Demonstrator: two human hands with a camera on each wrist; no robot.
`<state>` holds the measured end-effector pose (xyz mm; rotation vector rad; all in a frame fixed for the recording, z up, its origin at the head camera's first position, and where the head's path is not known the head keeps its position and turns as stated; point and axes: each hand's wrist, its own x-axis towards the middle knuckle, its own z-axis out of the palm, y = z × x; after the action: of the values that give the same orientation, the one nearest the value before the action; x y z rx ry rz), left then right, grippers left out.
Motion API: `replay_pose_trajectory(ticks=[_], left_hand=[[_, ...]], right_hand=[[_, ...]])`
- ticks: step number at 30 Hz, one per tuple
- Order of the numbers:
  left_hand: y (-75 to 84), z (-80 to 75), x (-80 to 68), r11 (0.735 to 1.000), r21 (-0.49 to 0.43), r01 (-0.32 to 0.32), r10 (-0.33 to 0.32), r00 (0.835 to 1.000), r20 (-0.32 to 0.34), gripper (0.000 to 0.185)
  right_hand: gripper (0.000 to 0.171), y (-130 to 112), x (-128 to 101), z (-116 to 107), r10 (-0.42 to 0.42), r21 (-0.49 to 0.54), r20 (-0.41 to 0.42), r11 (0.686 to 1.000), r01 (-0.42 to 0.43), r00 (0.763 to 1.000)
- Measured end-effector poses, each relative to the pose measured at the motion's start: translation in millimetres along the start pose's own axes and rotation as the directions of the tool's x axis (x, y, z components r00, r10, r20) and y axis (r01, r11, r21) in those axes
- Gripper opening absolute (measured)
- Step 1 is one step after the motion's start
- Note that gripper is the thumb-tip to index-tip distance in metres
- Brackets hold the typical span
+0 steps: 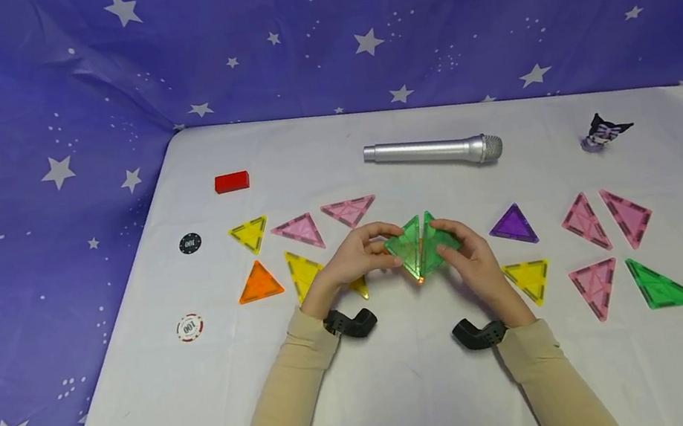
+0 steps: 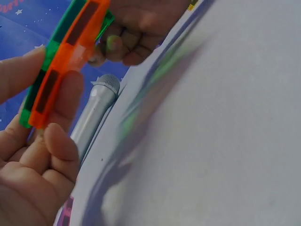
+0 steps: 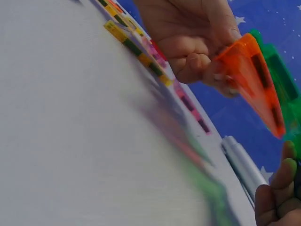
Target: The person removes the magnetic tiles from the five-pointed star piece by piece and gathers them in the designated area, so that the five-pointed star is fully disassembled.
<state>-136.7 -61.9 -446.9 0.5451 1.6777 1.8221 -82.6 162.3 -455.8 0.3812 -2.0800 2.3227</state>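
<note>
Translucent green-and-orange triangle tiles [image 1: 420,246], joined

Green triangle tiles [image 1: 421,245] showing translucent, with an orange tile [image 2: 66,61] glowing behind them (clearer from the wrist views). Surface [image 1: 377,388] lying white. Backdrop [image 1: 25,107] showing deep blue with white stars. Scattered triangles showing yellow [image 1: 249,234], pink [image 1: 299,231], purple [image 1: 512,226], orange [image 1: 258,284]. Microphone [image 1: 433,152] gleaming silver; block [image 1: 231,181] sitting red; sleeves [image 1: 286,410] showing beige.
</note>
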Motion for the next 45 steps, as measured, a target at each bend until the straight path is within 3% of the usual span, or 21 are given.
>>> replay_pose_trajectory(ticks=[4,6,8,11,15,20,25,29,34,38,40,45], left_hand=[[6.2,-1.9,-6.1,0.999,-0.036,-0.011,0.009,0.999,-0.035,0.043],[11.1,-1.2,-9.3,0.999,-0.043,-0.012,0.011,1.0,-0.022,0.042],[16.0,0.6,-11.5,0.999,-0.037,-0.008,0.008,1.0,0.001,0.042],[16.6,2.1,-11.1,1.0,-0.022,0.0,0.001,1.0,0.031,0.043],[6.7,0.8,-6.4,1.0,0.002,0.0,0.0,0.999,0.043,0.043],[-2.2,-1.0,-3.1,1.0,0.013,-0.023,0.022,0.998,0.058,0.042],[-3.8,0.9,-2.0,0.999,-0.025,-0.044,0.046,0.997,0.061,0.04],[-4.2,1.4,-2.1,0.998,-0.041,-0.04,0.042,0.998,0.048,0.04],[-4.3,2.1,-1.5,0.998,-0.054,-0.026,0.028,0.999,0.042,0.041],[-4.1,2.9,-1.5,0.998,-0.061,-0.02,0.022,0.999,0.041,0.041],[-4.3,3.4,-1.6,0.998,-0.058,-0.017,0.02,0.999,0.041,0.041],[-5.5,3.8,-0.9,1.0,-0.002,-0.027,0.027,0.998,0.061,0.04]], right_hand=[[0.032,-10,1,-8,-0.027,0.118,-0.13,0.992,0.042,0.991],[0.033,-14,2,-11,-0.03,0.143,-0.181,0.988,0.057,0.983],[0.034,-16,4,-14,-0.016,0.099,-0.211,0.994,0.037,0.977],[0.037,-17,8,-15,0.05,-0.041,-0.243,0.997,-0.062,0.969],[0.042,-18,17,-16,0.149,-0.208,-0.305,0.954,-0.218,0.941],[0.045,-13,31,-13,0.226,-0.238,-0.341,0.918,-0.316,0.913],[0.049,-4,43,-12,0.28,-0.306,-0.315,0.874,-0.377,0.907],[0.052,0,49,-11,0.27,-0.409,-0.285,0.833,-0.372,0.92],[0.059,-3,49,-11,0.241,-0.459,-0.266,0.82,-0.342,0.933],[0.054,-5,46,-9,0.231,-0.481,-0.278,0.807,-0.343,0.933],[0.047,-6,43,-8,0.228,-0.466,-0.243,0.825,-0.319,0.943],[0.033,-13,27,2,0.225,-0.351,-0.041,0.909,-0.225,0.973]])
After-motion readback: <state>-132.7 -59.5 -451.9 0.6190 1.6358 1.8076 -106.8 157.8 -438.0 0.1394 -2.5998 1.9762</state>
